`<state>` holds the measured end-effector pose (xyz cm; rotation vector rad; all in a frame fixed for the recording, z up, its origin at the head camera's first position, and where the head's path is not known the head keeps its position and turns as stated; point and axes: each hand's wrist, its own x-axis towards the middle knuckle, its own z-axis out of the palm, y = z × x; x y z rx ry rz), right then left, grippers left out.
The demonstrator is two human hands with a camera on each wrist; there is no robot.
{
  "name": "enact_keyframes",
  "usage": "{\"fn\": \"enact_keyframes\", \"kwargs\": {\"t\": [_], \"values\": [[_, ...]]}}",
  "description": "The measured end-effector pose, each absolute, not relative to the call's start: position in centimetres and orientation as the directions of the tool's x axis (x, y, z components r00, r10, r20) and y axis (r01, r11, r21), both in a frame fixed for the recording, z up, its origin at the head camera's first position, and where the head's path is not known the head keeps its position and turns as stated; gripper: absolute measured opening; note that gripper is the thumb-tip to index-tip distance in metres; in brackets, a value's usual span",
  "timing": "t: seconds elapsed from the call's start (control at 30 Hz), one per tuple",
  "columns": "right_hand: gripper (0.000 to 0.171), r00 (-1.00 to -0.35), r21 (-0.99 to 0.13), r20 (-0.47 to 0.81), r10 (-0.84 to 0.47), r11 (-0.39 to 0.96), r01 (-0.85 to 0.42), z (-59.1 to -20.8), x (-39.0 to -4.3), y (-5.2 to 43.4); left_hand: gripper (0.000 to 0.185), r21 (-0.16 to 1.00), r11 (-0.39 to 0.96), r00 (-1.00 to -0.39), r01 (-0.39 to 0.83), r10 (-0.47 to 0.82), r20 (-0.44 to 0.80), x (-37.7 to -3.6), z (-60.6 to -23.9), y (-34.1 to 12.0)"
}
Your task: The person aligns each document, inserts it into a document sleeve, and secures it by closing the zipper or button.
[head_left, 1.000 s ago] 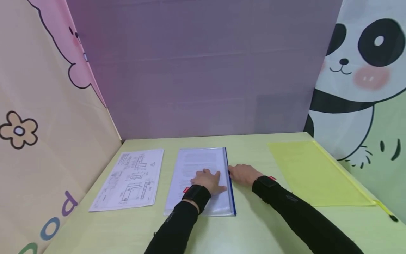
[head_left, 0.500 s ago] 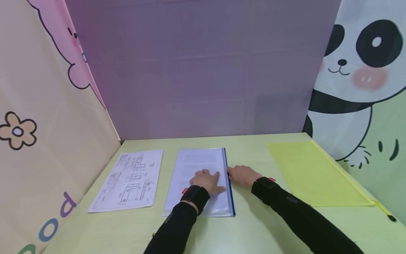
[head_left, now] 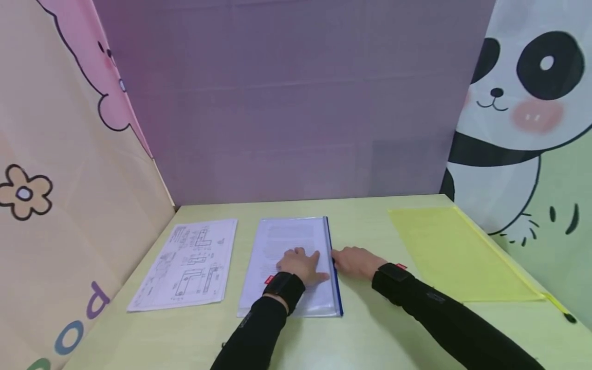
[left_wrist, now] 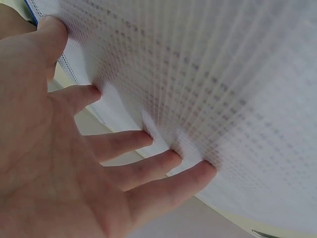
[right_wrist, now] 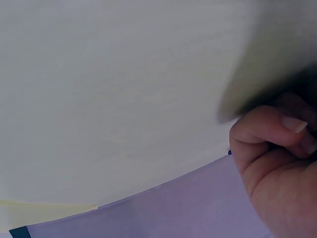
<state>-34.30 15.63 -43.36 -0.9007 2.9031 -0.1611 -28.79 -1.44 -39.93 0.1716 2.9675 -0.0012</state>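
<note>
With the left hand pressing spread fingers flat on the clear zip folder at table centre, the right hand, at its 3 o'clock edge, should pinch the blue zipper strip firmly and pull steadily along it.

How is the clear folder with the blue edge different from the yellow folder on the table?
The clear folder has a blue strip along its right edge and printed pages show through it; the yellow folder is tinted yellow, and no pages show in it. The clear folder lies in the middle, with the left hand flat on it and the right hand at its blue edge; the yellow folder lies to the right, untouched. Both lie flat on the table.
</note>
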Motion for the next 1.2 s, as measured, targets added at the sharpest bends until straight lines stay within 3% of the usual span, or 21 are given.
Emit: {"fn": "enact_keyframes", "kwargs": {"t": [0.37, 1.2], "values": [[0.011, -0.820, -0.147, -0.103, -0.562, 0.824, -0.547, -43.3, -33.5, 15.7, 0.073, -0.007, 0.990, -0.976, 0.139, 0.136, -0.169, -28.8, -39.9, -1.6], [0.009, -0.799, -0.130, -0.062, -0.598, 0.799, -0.588, -43.7, -33.2, 16.3, 0.073, -0.022, 0.990, -0.979, 0.139, 0.134, -0.155, -28.6, -39.8, -1.5]]}}
